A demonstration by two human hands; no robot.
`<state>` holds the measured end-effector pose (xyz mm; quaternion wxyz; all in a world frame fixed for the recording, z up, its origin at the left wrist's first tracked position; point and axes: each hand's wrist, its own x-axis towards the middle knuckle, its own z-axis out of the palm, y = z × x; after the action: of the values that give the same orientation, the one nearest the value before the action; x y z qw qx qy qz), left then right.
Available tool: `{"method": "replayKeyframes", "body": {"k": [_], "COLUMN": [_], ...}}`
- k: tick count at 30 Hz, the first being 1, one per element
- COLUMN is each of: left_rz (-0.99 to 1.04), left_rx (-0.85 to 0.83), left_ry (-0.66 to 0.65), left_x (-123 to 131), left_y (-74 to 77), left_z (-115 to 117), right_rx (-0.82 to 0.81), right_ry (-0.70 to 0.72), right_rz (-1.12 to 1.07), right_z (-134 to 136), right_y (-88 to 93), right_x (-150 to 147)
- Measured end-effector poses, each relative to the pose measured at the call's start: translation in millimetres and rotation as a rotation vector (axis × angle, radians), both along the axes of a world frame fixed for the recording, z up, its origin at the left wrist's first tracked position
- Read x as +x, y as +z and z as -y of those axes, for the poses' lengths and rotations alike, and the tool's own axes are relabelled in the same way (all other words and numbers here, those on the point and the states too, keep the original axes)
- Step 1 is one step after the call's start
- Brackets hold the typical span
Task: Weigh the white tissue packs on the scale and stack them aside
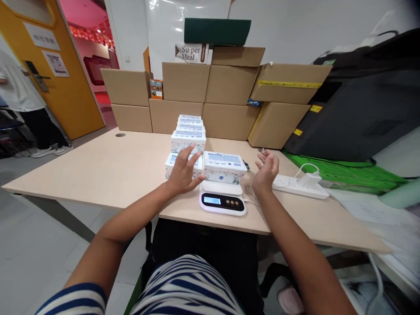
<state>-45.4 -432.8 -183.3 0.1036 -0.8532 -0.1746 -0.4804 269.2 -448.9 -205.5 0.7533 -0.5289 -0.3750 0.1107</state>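
Observation:
My left hand [184,173] is open, its fingers spread in front of a white tissue pack [168,166] with a leafy print. Behind that pack, several more tissue packs [188,134] stand in a row toward the boxes. Another tissue pack [223,160] rests on a white kitchen scale [223,189], whose lit display seems to read 195. To the right of this pack, my right hand [266,173] is raised with its fingers curled together. A small pale tip shows at its fingertips; what it belongs to is hidden.
Stacked cardboard boxes [187,82] line the table's back edge, with a green box [216,31] on top. At right are a white power strip [300,186], cables, a green mat [334,173] and a large black case [354,96]. A person [22,96] stands by the yellow door [62,83].

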Motion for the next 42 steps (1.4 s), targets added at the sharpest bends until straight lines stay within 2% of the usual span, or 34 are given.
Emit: {"method": "replayKeyframes", "body": {"k": [2,4,8,10,12,15,19,22,26,33,42], "left_rz": [0.027,0.033,0.031,0.006,-0.024,-0.014,0.057,0.063,0.091,0.120,0.086], "left_rx": [-0.034,-0.075,-0.171,-0.250,-0.339,-0.420,-0.363,-0.370,-0.492,-0.532,-0.544], "left_ry": [0.031,0.019,-0.161,-0.255,-0.294,-0.246,-0.198,-0.212,-0.270,-0.360,-0.296], "left_x": [-4.8,-1.1,18.9,26.2,28.7,26.5,23.6,24.5,26.7,27.3,26.6], "left_y": [-3.6,-6.0,-12.1,-15.1,-17.7,-20.8,-22.5,-22.6,-22.4,-24.7,-26.5], "left_z": [-5.9,-4.6,15.5,24.8,28.4,23.1,11.2,8.8,12.2,12.7,11.1], "right_rx": [-0.028,-0.099,-0.155,-0.150,-0.175,-0.221,-0.210,-0.211,-0.227,-0.226,-0.263], "right_ry": [-0.073,-0.021,0.182,0.234,0.251,0.269,0.291,0.298,0.304,0.320,0.310], "right_rz": [0.020,-0.006,-0.060,-0.014,0.035,0.017,-0.021,0.004,0.039,-0.045,0.077], "right_z": [4.2,4.7,-3.1,-6.3,-7.5,-7.5,-7.9,-9.3,-9.6,-4.8,-10.6], "right_y": [-5.8,-10.2,-15.1,-16.6,-17.2,-16.1,-14.3,-14.5,-13.9,-8.4,-17.0], "right_x": [3.5,5.0,5.6,7.6,10.7,13.2,11.5,12.0,13.8,6.4,17.9]}}
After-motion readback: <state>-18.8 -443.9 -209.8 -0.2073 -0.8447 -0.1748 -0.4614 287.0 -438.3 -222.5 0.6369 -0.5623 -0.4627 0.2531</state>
